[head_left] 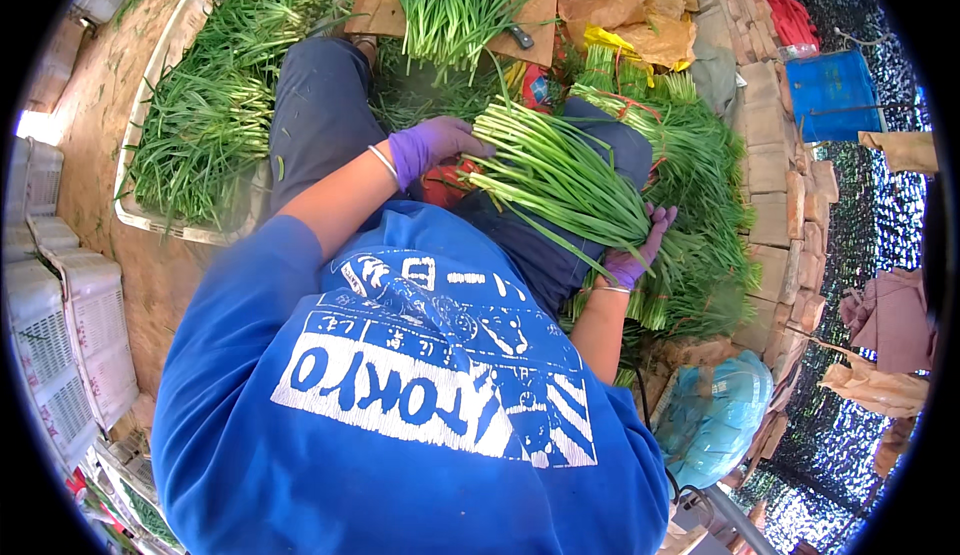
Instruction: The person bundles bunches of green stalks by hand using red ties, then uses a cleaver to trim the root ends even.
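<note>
A loose bunch of green garlic chives [570, 175] lies slantwise over my right thigh, pale stem ends toward the left and leaf tips toward the lower right. My right hand [638, 253], in a purple glove, is closed round the leafy end. At the stem end, my left hand [435, 148], gloved the same way, has its fingers curled against the stems; its fingertips are partly hidden. Ahead, another pile of chives [455, 5] rests on a brown board [541, 5], beside a dark knife handle [522, 38].
To the left stands a white crate [135, 145] full of loose chives. Tied bundles [690, 165] are heaped at the right, near stacked bricks [768, 145]. A blue plastic bag [715, 410] sits at the lower right; white crates [95, 325] line the far left.
</note>
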A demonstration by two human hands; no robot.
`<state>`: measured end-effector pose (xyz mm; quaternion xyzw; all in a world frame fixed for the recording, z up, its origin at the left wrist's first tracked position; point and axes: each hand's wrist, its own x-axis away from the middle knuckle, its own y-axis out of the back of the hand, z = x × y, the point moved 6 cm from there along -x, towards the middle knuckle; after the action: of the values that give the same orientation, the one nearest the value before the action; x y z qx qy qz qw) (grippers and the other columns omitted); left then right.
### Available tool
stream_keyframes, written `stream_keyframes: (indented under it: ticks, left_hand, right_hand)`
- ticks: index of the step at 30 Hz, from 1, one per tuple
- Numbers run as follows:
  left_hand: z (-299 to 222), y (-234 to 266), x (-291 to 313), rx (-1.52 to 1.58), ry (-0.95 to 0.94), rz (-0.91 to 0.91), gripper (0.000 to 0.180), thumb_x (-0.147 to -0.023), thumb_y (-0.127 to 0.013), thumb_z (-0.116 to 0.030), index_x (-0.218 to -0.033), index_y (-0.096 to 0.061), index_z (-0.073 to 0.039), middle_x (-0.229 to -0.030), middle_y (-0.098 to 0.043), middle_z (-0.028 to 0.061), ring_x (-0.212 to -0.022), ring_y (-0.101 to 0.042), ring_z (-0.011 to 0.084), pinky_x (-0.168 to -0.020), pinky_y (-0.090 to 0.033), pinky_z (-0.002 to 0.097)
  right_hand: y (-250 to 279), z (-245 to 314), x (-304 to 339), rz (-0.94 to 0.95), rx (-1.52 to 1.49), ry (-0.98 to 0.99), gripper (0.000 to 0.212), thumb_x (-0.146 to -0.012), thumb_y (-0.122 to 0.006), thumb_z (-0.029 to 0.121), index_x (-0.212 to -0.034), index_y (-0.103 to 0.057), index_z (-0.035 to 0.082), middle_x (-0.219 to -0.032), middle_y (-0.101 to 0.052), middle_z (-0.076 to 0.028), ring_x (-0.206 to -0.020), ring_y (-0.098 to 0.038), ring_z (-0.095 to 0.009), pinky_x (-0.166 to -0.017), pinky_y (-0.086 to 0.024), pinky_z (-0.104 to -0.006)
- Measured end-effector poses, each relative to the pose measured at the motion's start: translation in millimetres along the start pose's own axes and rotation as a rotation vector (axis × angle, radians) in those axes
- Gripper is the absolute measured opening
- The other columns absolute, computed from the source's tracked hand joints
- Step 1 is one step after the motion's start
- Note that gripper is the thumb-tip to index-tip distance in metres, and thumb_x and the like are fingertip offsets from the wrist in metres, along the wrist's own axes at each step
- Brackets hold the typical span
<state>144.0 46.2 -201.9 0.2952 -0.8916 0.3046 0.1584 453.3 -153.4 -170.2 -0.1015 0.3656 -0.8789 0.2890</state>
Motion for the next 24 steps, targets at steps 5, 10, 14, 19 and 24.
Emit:
stream_keyframes:
  ticks: [5, 10, 14, 19, 24]
  left_hand:
    - [-7, 29, 3, 0.023, -0.219, -0.26, 0.021, -0.081, -0.073, -0.007, -0.099, -0.072, 0.003, -0.094, -0.072, 0.0081, -0.083, -0.067, 0.0141, -0.079, -0.054, 0.0272]
    - [-45, 46, 45, -0.132, -0.562, -0.599, 0.014, -0.087, -0.069, -0.011, -0.093, -0.074, 0.0, -0.089, -0.073, 0.007, -0.084, -0.067, 0.0138, -0.074, -0.051, 0.0287]
    - [-71, -32, 55, -1.277, -0.982, -0.237, 0.022, -0.086, -0.068, -0.033, -0.082, -0.071, -0.011, -0.065, -0.063, 0.0065, -0.063, -0.063, 0.0303, -0.058, -0.048, 0.0415]
    - [-49, -85, 12, -2.013, -0.915, 0.046, 0.03, -0.086, -0.057, -0.024, -0.116, -0.059, -0.023, -0.06, -0.059, 0.0052, -0.062, -0.066, 0.0283, -0.054, -0.048, 0.0434]
    - [-52, -98, -14, -1.935, -0.665, 0.198, 0.036, -0.084, -0.059, -0.026, -0.119, -0.062, -0.024, -0.074, -0.065, 0.0108, -0.068, -0.067, 0.0307, -0.062, -0.052, 0.0452]
  right_hand:
    - [1, 1, -1, -0.04, 0.062, 0.006, 0.046, -0.1, -0.057, 0.024, -0.142, -0.043, 0.012, -0.104, -0.065, 0.002, -0.105, -0.059, -0.017, -0.098, -0.05, -0.0429]
    - [1, -3, -2, -0.039, -0.003, -0.008, 0.042, -0.1, -0.055, 0.022, -0.14, -0.045, 0.012, -0.104, -0.063, 0.002, -0.101, -0.059, -0.018, -0.096, -0.05, -0.0414]
    - [3, -2, -1, -0.071, -0.01, -0.014, 0.041, -0.1, -0.055, 0.022, -0.14, -0.046, 0.013, -0.106, -0.063, 0.001, -0.101, -0.06, -0.018, -0.095, -0.051, -0.0415]
    - [-5, 0, -1, 0.008, -0.064, -0.03, 0.042, -0.099, -0.057, 0.021, -0.139, -0.047, 0.013, -0.104, -0.065, 0.001, -0.1, -0.06, -0.018, -0.095, -0.05, -0.0401]
    - [-7, -1, -4, 0.025, -0.067, -0.038, 0.035, -0.101, -0.054, 0.019, -0.135, -0.05, 0.014, -0.098, -0.064, 0.001, -0.096, -0.055, -0.02, -0.095, -0.046, -0.0402]
